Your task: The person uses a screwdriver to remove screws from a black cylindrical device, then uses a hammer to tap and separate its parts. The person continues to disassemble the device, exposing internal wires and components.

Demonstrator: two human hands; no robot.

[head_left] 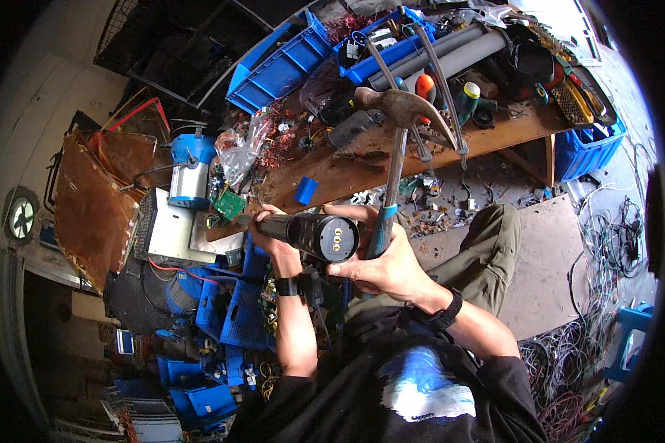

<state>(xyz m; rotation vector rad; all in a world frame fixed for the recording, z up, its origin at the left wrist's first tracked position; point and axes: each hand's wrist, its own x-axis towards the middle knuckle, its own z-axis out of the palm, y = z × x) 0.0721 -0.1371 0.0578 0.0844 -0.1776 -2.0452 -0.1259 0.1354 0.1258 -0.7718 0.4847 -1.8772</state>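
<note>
A black cylinder [303,233] lies across my two hands, its round end face toward me with a short row of gold contacts. My left hand [277,240] is wrapped round its far left part. In my right hand [391,262] is a claw hammer [395,170] with a teal and grey grip, held upright with its rusty head over the bench. The right thumb and fingers also touch the cylinder's end. Just beyond the cylinder, a small blue cylindrical piece [307,190] rests on the wooden bench [347,176].
Blue crates [281,63] stand along the bench's back. Screwdrivers [425,87], grey tubes [451,59] and copper scraps crowd its top. A blue and silver canister [190,170] and a green circuit board [230,202] are at left. Tangled cables [569,354] cover the floor at right.
</note>
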